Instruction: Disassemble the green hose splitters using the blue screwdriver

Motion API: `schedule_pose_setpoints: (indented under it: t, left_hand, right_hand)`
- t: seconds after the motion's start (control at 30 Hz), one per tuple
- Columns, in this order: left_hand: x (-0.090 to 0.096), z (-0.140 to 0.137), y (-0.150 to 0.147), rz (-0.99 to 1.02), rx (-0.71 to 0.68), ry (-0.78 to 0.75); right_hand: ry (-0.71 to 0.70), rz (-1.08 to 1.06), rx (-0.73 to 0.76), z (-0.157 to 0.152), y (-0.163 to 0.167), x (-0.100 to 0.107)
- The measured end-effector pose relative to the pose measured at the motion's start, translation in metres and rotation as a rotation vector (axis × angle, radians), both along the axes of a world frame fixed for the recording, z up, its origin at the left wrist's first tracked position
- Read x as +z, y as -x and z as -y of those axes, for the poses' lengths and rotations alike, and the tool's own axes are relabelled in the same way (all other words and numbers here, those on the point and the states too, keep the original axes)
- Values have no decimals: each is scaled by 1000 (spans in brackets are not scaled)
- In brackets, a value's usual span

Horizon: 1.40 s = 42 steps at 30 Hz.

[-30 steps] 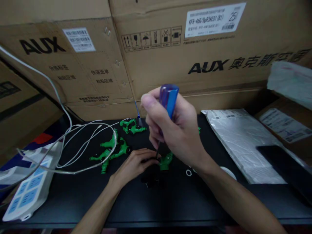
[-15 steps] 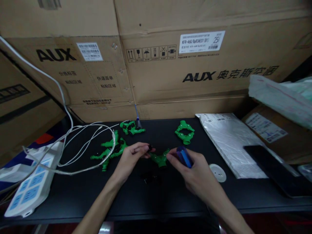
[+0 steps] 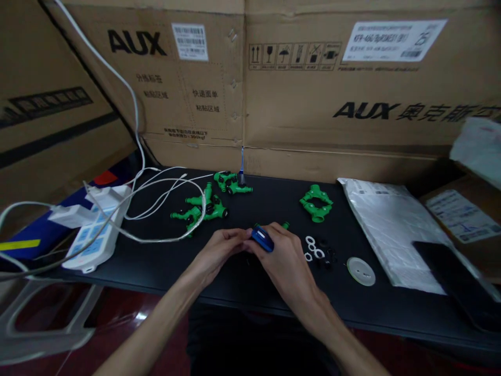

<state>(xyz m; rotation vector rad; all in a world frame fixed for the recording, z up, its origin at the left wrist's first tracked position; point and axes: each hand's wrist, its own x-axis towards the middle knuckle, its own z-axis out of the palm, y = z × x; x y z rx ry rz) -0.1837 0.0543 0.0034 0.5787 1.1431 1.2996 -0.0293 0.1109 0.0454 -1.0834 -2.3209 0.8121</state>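
- My right hand [image 3: 284, 258] has its fingers closed round a blue-handled screwdriver [image 3: 262, 238], the shaft out of sight beneath them.
- My left hand [image 3: 216, 255] meets it, thumb and fingers pinched nearly together; I cannot tell whether something small sits between their tips.
- A green fitting [image 3: 285, 225] lies on the bench [image 3: 260, 206] just behind my right hand, only its ends peeping out.
- I judge that I am midway through close fingertip work, both hands together at one spot; the next move calls for a firm left pinch and a steady, level tool.
- The handle is smooth and glossy, its pale strip catching the light.
- To the right, green connectors [image 3: 318, 213] form a ring of moulded, forked plastic.
- Nearer me lie flat white rings [image 3: 315, 251], small black parts [image 3: 327, 263] and a round, pale disc [image 3: 360, 271].
- The silvery mailer [image 3: 391, 237] beyond looks padded and crinkled.
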Motion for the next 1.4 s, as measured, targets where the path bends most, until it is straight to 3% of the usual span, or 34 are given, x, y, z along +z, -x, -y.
schedule_pose_setpoints:
  t: [0.43,0.87,1.13,1.4]
  left_hand:
    - [-17,6,3,143,-10,5]
    - [-24,13,4,149,-28,-93]
    - [-25,15,5,-19,-40,-105]
    - [-26,15,2,-395,26,-162]
  right_hand:
    - [-93,73,108,-3,5,2]
    - [88,-23,54,-11,-12,-10]
    - [130,40,-3,-8,-11,-12]
    - [187,44,-6,-8,-9,-12]
